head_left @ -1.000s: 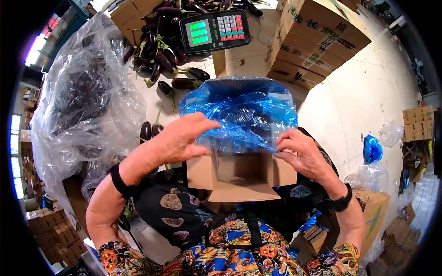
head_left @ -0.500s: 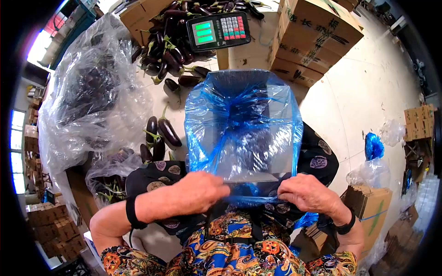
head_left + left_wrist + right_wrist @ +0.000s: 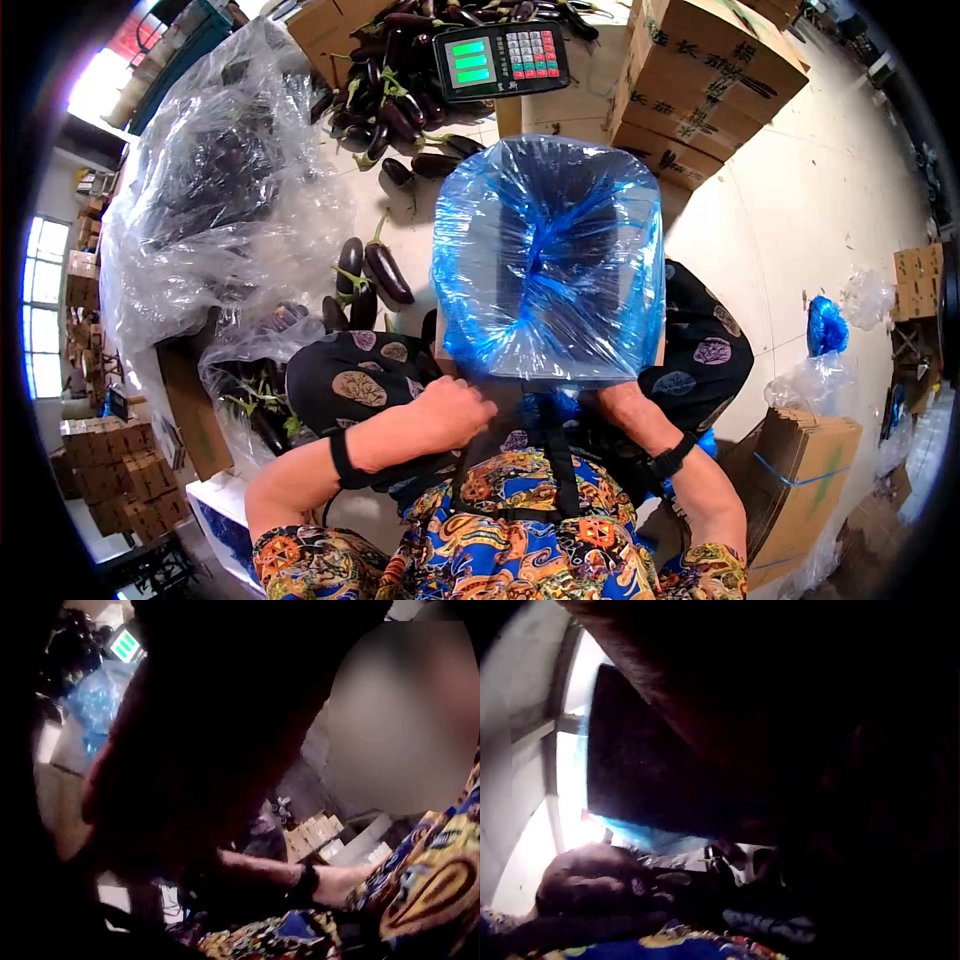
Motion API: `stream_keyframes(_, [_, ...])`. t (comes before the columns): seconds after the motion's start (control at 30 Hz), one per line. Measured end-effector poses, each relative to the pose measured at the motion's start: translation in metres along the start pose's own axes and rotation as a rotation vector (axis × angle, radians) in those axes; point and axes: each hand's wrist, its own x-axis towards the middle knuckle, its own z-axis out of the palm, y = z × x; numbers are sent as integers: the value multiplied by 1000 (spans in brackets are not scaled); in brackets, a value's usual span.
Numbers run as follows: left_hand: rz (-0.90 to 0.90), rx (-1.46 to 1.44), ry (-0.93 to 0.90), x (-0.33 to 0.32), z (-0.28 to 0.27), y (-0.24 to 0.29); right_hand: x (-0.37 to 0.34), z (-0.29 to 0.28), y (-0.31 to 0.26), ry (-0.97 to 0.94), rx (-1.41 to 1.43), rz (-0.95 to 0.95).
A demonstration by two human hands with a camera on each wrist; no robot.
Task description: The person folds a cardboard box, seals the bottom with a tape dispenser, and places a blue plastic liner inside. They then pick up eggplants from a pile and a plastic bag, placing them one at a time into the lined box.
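Observation:
In the head view, a blue plastic bag (image 3: 545, 260) is stretched over the cardboard box (image 3: 657, 352) between the person's knees, its film gathered in creases at the middle. The left hand (image 3: 452, 412), fingers curled, grips the bag's near edge just below the box's left front corner. At the right front corner, the right hand (image 3: 622, 405) holds the film, its fingertips hidden under the rim. The bag also shows in the left wrist view, as pale blue film (image 3: 101, 697). Both wrist views are very dark, and the fingers cannot be made out there.
Beyond the box stand a scale display (image 3: 502, 62) and stacked cartons (image 3: 700, 85). Eggplants (image 3: 385, 272) lie at the left, beside a big clear plastic sheet (image 3: 215, 210). Flattened cartons (image 3: 805, 480) lean at the right, near a blue plastic bundle (image 3: 827, 327).
Both hands have come down toward the body, drawing the blue bag over the box's near side. The box's open flaps, seen earlier, are now covered or out of sight.

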Motion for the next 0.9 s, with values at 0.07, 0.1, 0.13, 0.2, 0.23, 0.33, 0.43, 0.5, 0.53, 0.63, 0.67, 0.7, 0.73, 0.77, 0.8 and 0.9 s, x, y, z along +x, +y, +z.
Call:
stream_keyframes(0.07, [-6,-232,116,-17,-20,-11,7,1,-2,120,17,-32])
stream_keyframes(0.1, [-58,-220,259,-21,-23,-20,9,2,-4,170,24,-50])
stream_keyframes(0.13, [-75,-219,348,-21,-26,-34,10,1,-8,192,16,-68])
stream_keyframes(0.2, [-229,-348,591,-22,-28,-45,5,-4,-17,45,-162,-143])
stream_keyframes(0.23, [-305,-514,613,-21,-24,-43,2,-13,-23,-96,-312,-218])
stream_keyframes(0.33, [-428,-823,769,-5,12,-37,-1,-46,-27,-277,-25,-151])
stream_keyframes(0.43, [-526,-925,882,5,41,-45,-8,-24,-17,-84,-13,-135])
stream_keyframes(0.5, [-717,-1368,854,3,22,-42,-10,12,-6,50,-84,-181])
stream_keyframes(0.53, [-728,-1375,830,7,28,-45,-5,23,-4,79,-44,-171])
stream_keyframes(0.63, [-758,-1280,934,28,61,-56,0,31,-3,-7,66,-77])
stream_keyframes(0.67, [-764,-1361,1064,33,63,-59,0,27,-4,-21,51,-64])
stream_keyframes(0.7, [-764,-1437,1189,35,52,-62,1,19,-5,-42,88,-49])
stream_keyframes(0.73, [-761,-1512,1311,36,43,-67,2,8,-8,-64,127,-31])
stream_keyframes(0.77, [-809,-1464,1339,41,42,-78,2,-1,-10,-90,161,-19])
stream_keyframes(0.8, [-771,-1682,1241,49,37,-85,3,0,-8,-72,208,5])
stream_keyframes(0.9, [-735,-1976,986,85,51,-123,11,17,-4,71,172,-14])
